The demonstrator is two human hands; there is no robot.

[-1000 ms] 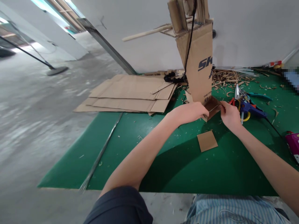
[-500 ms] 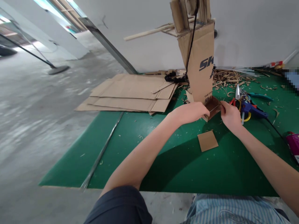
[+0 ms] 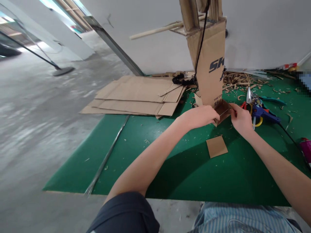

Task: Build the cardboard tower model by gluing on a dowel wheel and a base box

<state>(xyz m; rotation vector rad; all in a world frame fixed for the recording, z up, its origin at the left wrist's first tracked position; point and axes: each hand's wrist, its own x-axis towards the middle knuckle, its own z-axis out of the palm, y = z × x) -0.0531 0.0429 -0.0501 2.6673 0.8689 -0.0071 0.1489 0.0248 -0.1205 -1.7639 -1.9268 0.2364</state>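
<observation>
While the tall brown corrugated-cardboard column rises behind, L hand clasps the small brown cardboard box-shaped piece at its base w/ fingers curled, R hand pinching the far edge, bracing it from both sides.

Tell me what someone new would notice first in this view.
A tall cardboard column printed with dark blue letters rises at the far side of the green mat. At its foot, the left hand and right hand hold a small cardboard piece. A stack of flat cardboard sheets lies to the column's left, and a blue glue gun sits to its right among cardboard scraps.
</observation>
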